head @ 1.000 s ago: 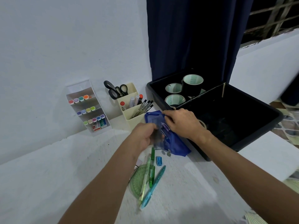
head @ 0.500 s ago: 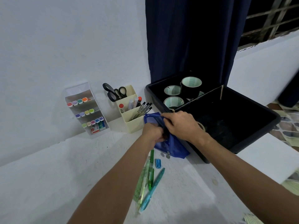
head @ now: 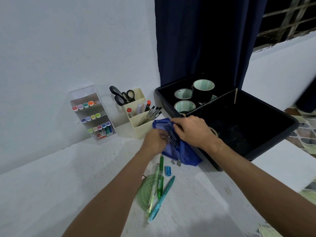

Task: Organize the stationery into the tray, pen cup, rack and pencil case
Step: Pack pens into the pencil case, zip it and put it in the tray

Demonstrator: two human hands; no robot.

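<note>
Right now both hands are working at the blue pencil case [head: 181, 154], which is lying on the white counter [head: 51, 194] just in front of the cream pen cup [head: 139, 124] and against the near wall of the black tray [head: 266, 147]. The left hand [head: 154, 141] is curling its fingers [head: 163, 136] around a small dark object at the case's open mouth; what that object is cannot be told. The right hand [head: 193, 130] is lying over the far edge of the case, its fingers [head: 176, 121] bent and pinching the fabric to keep the mouth open. The case's zipper pull [head: 178, 163] is hanging at its near end.

Just beside the case, nearer the person, a small blue sharpener [head: 168, 171], a green pen [head: 160, 178], a teal pen [head: 162, 197], a pale green pen [head: 152, 192] and a green protractor [head: 145, 192] are lying loose on the counter, the pens partly overlapping the protractor.

Scissors [head: 122, 96] and several pens are standing in the pen cup. To its left the clear rack [head: 93, 113] is leaning against the wall, holding rows of coloured markers. Rolls of tape [head: 203, 90] are sitting in the tray's far compartment.
</note>
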